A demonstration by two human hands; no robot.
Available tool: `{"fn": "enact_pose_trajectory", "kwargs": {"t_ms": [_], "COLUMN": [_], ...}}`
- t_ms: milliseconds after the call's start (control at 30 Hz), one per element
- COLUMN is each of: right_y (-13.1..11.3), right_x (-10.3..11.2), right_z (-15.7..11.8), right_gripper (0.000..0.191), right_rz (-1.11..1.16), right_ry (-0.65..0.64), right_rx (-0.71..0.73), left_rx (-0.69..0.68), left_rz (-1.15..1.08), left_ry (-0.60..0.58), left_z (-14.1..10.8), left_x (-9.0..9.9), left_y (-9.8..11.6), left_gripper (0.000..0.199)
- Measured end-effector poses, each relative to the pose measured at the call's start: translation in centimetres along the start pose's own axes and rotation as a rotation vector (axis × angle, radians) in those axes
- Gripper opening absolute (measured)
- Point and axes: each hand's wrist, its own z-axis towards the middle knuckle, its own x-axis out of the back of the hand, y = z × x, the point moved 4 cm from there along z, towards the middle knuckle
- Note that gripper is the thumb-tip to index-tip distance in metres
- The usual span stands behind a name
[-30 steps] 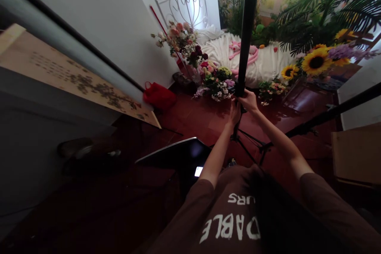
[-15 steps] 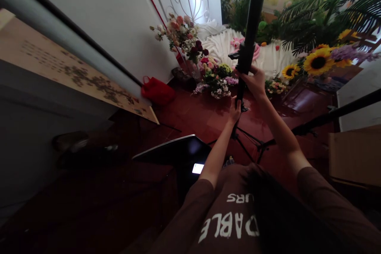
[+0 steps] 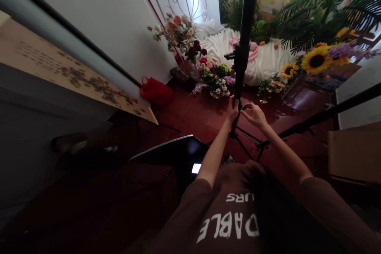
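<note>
Head view: hands on pole

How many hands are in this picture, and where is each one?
2. The left hand is around the black pole. The right hand is just beside it, with its fingertips at or very near the pole. No other hand shows.
</note>
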Motion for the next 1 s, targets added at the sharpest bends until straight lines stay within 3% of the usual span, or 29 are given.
{"fn": "enact_pose_trajectory", "kwargs": {"t_ms": [167,300,400,500,600,833,1000], "right_y": [0.9,1.2,0.6,-0.6,-1.2,-1.5,-1.9], "right_x": [-2.3,-4.8,-6.1,-6.1,-5.8,-6.8,-6.3], "right_z": [-1.1,-0.8,-0.7,-0.5,-0.1,0.2,-0.4], "right_gripper": [0.047,0.056,0.047,0.037,0.034,0.035,0.032], "right_rz": [0.180,0.732,1.233,1.661,1.963,2.160,2.096], "right_ry": [0.044,-0.014,-0.155,-0.253,-0.197,-0.012,-0.099], "right_rx": [-0.172,-0.531,-0.787,-0.820,-0.777,-0.816,-0.872], "left_rx": [0.000,-0.001,0.021,0.052,0.075,0.115,0.085], "left_rz": [0.007,0.024,0.034,0.052,0.059,0.082,0.064], "left_ry": [0.003,-0.015,-0.013,0.008,0.031,0.040,0.074], "left_z": [-0.2,-0.4,-0.5,-0.6,-0.5,-0.4,-0.3], "left_x": [0.1,0.2,0.3,0.3,0.2,0.2,-0.3], "left_y": [0.3,1.2,1.7,2.1,2.6,2.5,1.5], "left_gripper": [0.050,0.054,0.056,0.055,0.054,0.054,0.051]}}
